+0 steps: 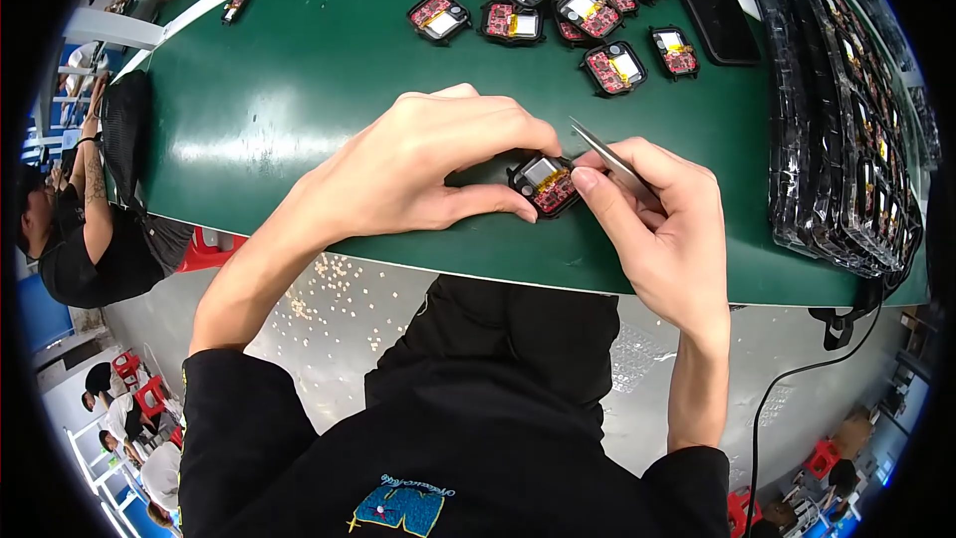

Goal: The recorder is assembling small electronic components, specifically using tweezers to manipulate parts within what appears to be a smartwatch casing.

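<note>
On a green desk [299,144], seen from above, a person's left hand [413,159] is reaching in from the left, its thumb and index finger grasping opposite edges of a small black module [543,177] and steadying it near the desk's front edge. The module is lying face up, showing a pale rectangle, yellow tape and a red circuit board. The right hand [677,224] is clasping metal tweezers [627,177] in its fingers, the tips pointing up and away from the module, while its thumb is resting at the module's right edge; that thumb is covering the spot, so whether it is pinching some small part is hard to tell. The step in hand is seemingly fine fingertip work on the opened module, and the next move is probably calling for a firm left hold and light, exact pressure on the right. Similar modules [590,12] are lying beyond the hands, and black trays [817,120] are standing stacked at the right.
</note>
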Tool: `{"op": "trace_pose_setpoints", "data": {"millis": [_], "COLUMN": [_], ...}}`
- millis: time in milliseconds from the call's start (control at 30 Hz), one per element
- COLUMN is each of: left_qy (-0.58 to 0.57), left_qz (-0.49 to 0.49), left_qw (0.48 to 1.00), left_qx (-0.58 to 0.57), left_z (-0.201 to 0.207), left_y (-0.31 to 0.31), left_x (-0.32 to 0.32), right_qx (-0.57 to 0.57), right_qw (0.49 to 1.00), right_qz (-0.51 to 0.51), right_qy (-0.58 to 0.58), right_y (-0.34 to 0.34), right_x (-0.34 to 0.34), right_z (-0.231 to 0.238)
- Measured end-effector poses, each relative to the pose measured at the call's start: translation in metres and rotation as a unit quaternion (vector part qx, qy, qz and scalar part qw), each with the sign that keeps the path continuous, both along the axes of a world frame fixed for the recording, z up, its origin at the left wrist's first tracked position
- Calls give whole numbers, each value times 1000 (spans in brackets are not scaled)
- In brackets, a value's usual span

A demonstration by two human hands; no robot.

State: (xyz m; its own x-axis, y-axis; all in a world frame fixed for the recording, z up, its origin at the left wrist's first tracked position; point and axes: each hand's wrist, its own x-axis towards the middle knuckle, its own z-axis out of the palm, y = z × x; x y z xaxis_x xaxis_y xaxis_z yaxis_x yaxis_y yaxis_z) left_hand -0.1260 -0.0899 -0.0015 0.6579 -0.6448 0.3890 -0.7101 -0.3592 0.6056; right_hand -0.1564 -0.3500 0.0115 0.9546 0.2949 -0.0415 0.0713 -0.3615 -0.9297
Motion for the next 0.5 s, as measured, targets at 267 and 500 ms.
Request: {"op": "trace_pose_setpoints", "data": {"millis": [267,500], "left_qy": [28,12], "left_qz": [14,35], "left_qw": [1000,998], "left_qx": [-3,42], "left_z": [3,3], "left_y": [-5,-4], "left_x": [1,3], "right_qx": [93,29], "right_qw": [988,991], "right_qz": [-116,-66], "right_qy": [-41,-116], "right_y": [-3,-6], "right_x": [-10,-14], "right_z": [-10,-10]}}
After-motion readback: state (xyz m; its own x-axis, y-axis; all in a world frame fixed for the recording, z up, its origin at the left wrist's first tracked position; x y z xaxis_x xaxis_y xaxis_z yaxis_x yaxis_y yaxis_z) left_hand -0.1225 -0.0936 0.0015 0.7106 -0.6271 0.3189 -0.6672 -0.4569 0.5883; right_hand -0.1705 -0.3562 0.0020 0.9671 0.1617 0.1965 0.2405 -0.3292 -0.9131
